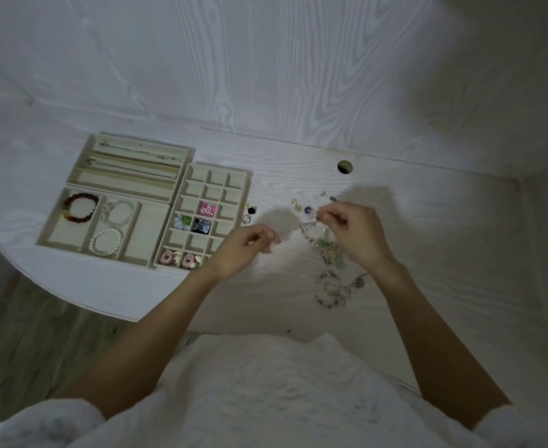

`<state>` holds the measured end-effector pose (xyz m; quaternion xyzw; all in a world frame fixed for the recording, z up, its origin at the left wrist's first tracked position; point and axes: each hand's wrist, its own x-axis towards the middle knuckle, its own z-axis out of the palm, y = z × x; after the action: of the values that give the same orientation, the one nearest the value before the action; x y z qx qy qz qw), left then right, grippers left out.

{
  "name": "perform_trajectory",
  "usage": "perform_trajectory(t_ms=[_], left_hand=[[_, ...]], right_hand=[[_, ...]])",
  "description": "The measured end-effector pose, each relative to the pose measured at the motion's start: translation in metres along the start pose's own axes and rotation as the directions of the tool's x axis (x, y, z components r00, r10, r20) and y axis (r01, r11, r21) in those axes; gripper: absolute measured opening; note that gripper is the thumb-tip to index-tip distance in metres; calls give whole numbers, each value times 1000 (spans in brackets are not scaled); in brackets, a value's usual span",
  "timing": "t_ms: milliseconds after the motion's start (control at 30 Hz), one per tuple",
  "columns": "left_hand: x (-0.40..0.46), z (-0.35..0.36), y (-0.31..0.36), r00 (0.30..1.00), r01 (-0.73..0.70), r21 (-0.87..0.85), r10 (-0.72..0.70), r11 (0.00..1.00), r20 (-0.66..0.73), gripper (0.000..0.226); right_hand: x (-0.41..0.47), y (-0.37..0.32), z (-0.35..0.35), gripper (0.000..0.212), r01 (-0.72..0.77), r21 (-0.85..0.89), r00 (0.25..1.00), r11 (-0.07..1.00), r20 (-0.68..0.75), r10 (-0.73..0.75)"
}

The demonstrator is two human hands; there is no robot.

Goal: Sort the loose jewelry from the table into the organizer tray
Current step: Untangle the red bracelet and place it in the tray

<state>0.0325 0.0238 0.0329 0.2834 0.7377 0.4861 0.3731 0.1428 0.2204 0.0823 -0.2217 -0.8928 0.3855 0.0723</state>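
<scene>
Now your left hand [250, 242] & right hand [351, 229] each pinch sth tiny, fingers curled, above loose jewelry [327, 253]; tray [182, 202] sits left

Organizer tray [182, 189] sits left on the table [395, 195]; loose jewelry [329, 253] lies right of it.

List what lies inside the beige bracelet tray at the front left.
Beige bracelet tray: dark red bead bracelet in the left slot, clear bead bracelet and white pearl bracelet in the middle, nothing covered.
</scene>
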Motion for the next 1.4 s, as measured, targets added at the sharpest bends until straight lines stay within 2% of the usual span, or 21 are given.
perform_trajectory(t_ms=[33,100,233,300,400,467,633,700,800,900,967,1067,1167,1267,1400], left_hand=[[-5,-9,-3,1000,7,38,-6,999,-29,21],[-14,-28,-3,999,1,107,4,994,-41,17],[-33,-69,-2,1000,-22,181,21,983,6,14],[-46,-96,-7,998,34,123,-27,992,-60,14],[-61,-138,-19,984,70,-38,-76,997,-160,16],[-69,-169,-30,971,45,-105,-68,993,-229,16],[-73,-241,-63,942,79,-136,-119,988,-313,9],[-68,-272,-76,935,105,-47,-114,993,-335,5],[-52,-321,-91,944,125,254,-36,959,-327,9],[-28,-358,-102,970,49,569,97,821,-223,8],[-10,-376,-107,962,7,686,183,728,-204,11],[12,-394,-119,948,-59,791,283,608,-147,8],[25,-406,-133,925,-164,868,378,469,-30,8],[33,-416,-144,914,-222,871,404,438,30,12],[39,-422,-148,928,-270,858,357,438,109,18]], right_hand=[[-1,3,-1,14,41,-100,996,994,84,-32],[-1,5,-1,14,129,-192,969,973,233,-82],[8,-5,4,12,200,-154,927,968,349,-136],[17,-17,17,16,206,-108,910,973,386,-150],[31,-40,40,21,22,137,897,990,435,-80],[41,-61,61,27,-159,320,872,934,490,-20],[73,-95,126,26,-294,429,882,854,466,70],[84,-112,149,22,-337,458,892,823,434,124],[101,-128,180,13,-291,333,926,897,335,176],[120,-136,203,9,-236,192,951,952,248,186],[132,-143,214,8,-190,103,969,976,181,170],[148,-153,225,9,-83,-50,994,995,69,86],[162,-156,235,9,-57,-163,993,985,95,73],[172,-155,242,11,16,-267,986,963,162,28],[178,-149,249,11,118,-346,972,931,230,-37]])
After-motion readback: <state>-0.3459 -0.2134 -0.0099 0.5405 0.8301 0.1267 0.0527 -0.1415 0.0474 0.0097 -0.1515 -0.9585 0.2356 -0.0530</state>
